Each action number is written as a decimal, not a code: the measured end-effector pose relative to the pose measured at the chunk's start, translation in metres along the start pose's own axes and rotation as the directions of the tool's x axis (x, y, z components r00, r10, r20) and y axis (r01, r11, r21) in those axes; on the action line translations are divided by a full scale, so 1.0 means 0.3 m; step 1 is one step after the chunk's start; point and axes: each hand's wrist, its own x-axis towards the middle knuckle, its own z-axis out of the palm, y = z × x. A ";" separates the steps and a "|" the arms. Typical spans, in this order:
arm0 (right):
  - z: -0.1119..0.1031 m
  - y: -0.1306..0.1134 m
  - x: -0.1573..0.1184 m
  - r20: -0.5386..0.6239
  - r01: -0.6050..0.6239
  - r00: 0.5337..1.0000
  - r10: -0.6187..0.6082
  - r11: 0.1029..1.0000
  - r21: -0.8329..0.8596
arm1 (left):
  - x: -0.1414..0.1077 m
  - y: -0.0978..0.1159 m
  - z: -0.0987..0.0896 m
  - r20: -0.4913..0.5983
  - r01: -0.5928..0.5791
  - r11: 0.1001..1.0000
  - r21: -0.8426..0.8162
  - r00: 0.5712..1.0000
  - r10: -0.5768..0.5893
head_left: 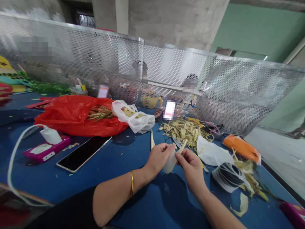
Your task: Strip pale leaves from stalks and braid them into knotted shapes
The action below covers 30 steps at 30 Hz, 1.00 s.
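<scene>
A pale, translucent husk-like piece (170, 163) is held between my two hands above the blue table. My left hand (159, 158), with a gold bangle at its wrist, pinches the piece from the left. My right hand (190, 163) grips it from the right with thumb and fingers, near a thin pale strip (182, 146) that points up. Another pale pointed husk (152, 140) lies just behind my left hand. Behind both hands spreads a pile of dry yellowish husk strips (184, 131).
On the left are a black phone (84, 153), a magenta power strip (47, 149) with a white cable and a red bag (69, 111). A white bag (133, 116) lies beyond; a wire spool (228, 176) and an orange packet (241, 149) are right. A perforated metal screen (166, 63) stands behind.
</scene>
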 end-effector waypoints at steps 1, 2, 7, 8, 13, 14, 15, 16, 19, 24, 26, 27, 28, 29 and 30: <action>-0.006 0.001 0.004 -0.023 0.007 1.000 -0.007 1.000 0.003 | -0.002 0.001 0.003 0.033 0.015 1.000 -0.014 0.999 -0.014; -0.013 0.002 0.008 -0.045 0.016 0.999 -0.016 1.000 0.008 | -0.004 0.001 0.004 0.065 0.019 1.000 -0.020 0.998 -0.018; -0.027 0.000 0.022 -0.087 0.053 0.995 -0.051 0.998 0.017 | -0.006 -0.001 0.003 0.085 -0.058 0.998 -0.017 0.995 0.059; -0.027 -0.001 0.023 -0.078 0.048 0.996 -0.046 0.999 0.022 | -0.004 -0.003 0.001 0.074 -0.069 0.998 -0.008 0.995 0.069; -0.024 0.001 0.023 -0.045 0.034 0.998 -0.033 0.999 0.028 | 0.003 -0.011 -0.007 0.055 -0.114 0.992 0.058 0.992 0.111; -0.024 0.001 0.023 -0.043 0.036 0.998 -0.035 0.999 0.017 | 0.004 -0.012 -0.008 0.057 -0.125 0.990 0.068 0.991 0.121; -0.024 0.000 0.023 -0.043 0.040 0.998 -0.039 0.999 0.006 | 0.005 -0.012 -0.009 0.060 -0.135 0.988 0.076 0.990 0.130; -0.024 0.000 0.022 -0.042 0.044 0.998 -0.044 0.999 -0.003 | 0.006 -0.012 -0.010 0.063 -0.143 0.986 0.081 0.988 0.138; -0.025 -0.002 0.021 -0.037 0.050 0.998 -0.051 0.998 -0.026 | 0.006 -0.010 -0.012 0.059 -0.159 0.983 0.091 0.986 0.154; -0.024 -0.001 0.020 -0.020 0.049 0.999 -0.050 0.998 -0.041 | 0.002 -0.010 -0.009 0.048 -0.149 0.985 0.088 0.988 0.145; -0.022 0.000 0.019 -0.014 0.048 0.999 -0.049 0.999 -0.024 | 0.002 -0.010 -0.008 0.052 -0.153 0.985 0.085 0.988 0.149; -0.022 0.001 0.019 -0.013 0.048 0.999 -0.048 0.999 -0.017 | 0.002 -0.010 -0.007 0.051 -0.153 0.985 0.083 0.988 0.149; -0.021 0.001 0.019 -0.012 0.046 0.999 -0.046 0.999 -0.012 | 0.002 -0.010 -0.007 0.049 -0.151 0.985 0.081 0.988 0.148; -0.020 0.002 0.018 -0.011 0.044 0.999 -0.044 0.999 -0.012 | 0.002 -0.009 -0.007 0.045 -0.150 0.985 0.079 0.988 0.147; -0.020 0.002 0.017 -0.012 0.042 0.999 -0.042 0.999 -0.014 | 0.002 -0.009 -0.007 0.041 -0.150 0.986 0.078 0.988 0.147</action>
